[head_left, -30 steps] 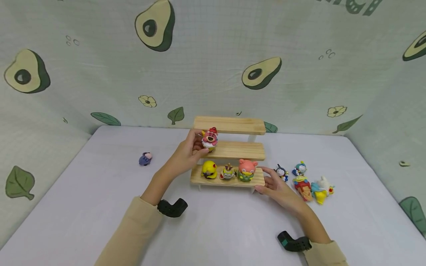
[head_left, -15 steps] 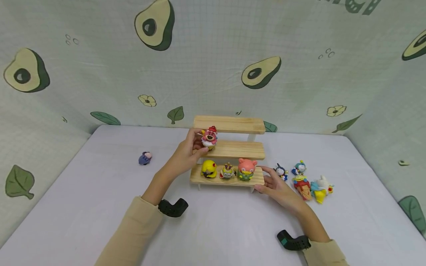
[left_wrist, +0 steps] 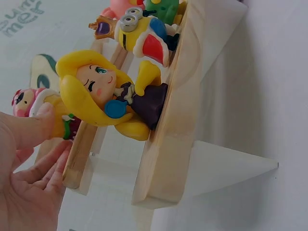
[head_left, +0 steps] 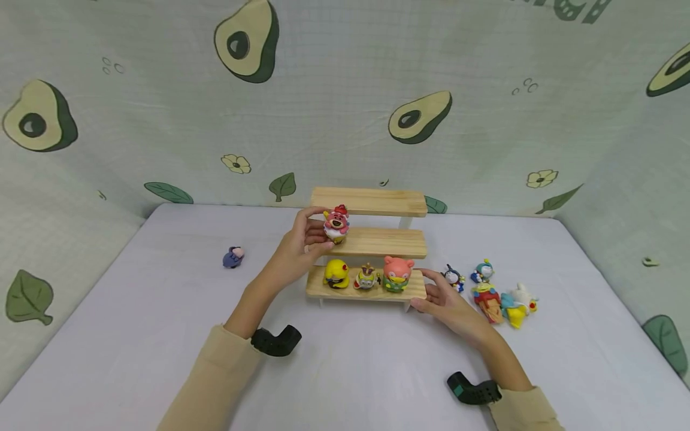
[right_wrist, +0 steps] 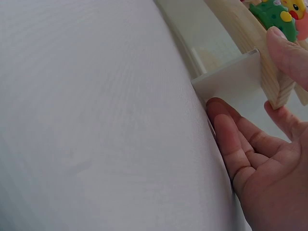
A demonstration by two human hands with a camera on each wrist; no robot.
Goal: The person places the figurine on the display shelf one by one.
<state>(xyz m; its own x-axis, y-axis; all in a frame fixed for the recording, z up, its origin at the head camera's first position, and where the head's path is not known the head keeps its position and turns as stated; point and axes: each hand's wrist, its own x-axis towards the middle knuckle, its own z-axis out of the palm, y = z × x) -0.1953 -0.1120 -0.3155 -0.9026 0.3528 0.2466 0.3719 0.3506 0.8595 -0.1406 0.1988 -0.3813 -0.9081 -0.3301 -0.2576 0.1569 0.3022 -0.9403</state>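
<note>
Pinching pink figurine (head_left: 336, 226) in left hand (head_left: 296, 246), at middle shelf (head_left: 385, 242), right hand (head_left: 448, 305) gripping right end of bottom shelf (head_left: 315, 284)

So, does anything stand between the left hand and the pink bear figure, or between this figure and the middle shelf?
Nothing visible does. The left hand holds the pink bear figure at the left end of the middle shelf; the yellow-haired figure stands on the bottom shelf, not in between.

The pale green backdrop (head_left: 334, 54) bore yellow-and-green avocados (head_left: 247, 42) and green leaves (head_left: 283, 185), the tabletop (head_left: 356, 365) was white, the shelf boards (head_left: 385, 242) tan, the bear figurine (head_left: 336, 224) pink, red and white, and the long-haired figurine (left_wrist: 127, 98) yellow and purple.
</note>
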